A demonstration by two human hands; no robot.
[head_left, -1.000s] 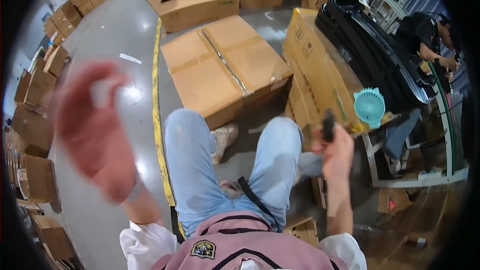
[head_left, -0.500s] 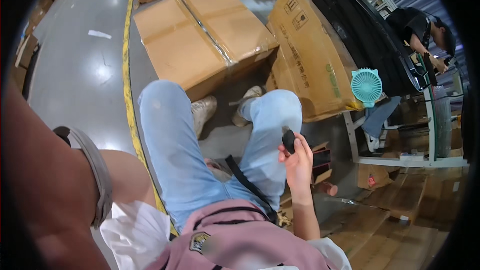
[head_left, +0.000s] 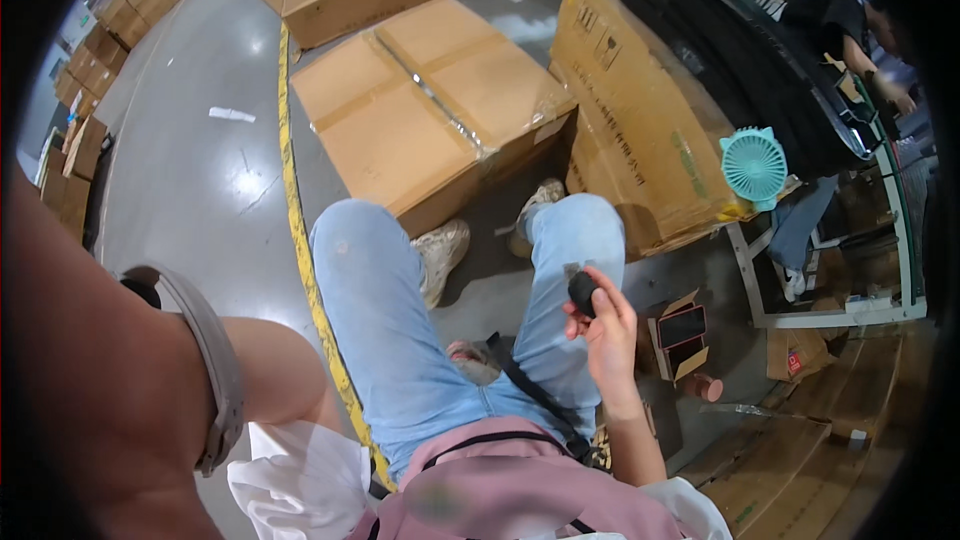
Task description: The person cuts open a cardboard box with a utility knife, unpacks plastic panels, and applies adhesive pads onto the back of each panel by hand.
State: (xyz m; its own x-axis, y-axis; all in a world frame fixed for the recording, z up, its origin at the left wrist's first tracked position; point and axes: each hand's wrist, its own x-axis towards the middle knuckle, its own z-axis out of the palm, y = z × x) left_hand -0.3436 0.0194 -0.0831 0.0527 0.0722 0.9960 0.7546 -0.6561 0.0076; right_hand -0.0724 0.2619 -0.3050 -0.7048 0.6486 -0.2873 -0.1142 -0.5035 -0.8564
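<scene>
Right hand fingers grip a small black device above the right knee, near the cardboard box edge; left hand's fingers unseen.

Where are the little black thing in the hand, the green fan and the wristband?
black object (head_left: 582, 292), head view, its rounded body
right hand (head_left: 610, 332), head view, palm
fan (head_left: 754, 167), head view, grille centre
wristband (head_left: 215, 360), head view, strap
</scene>
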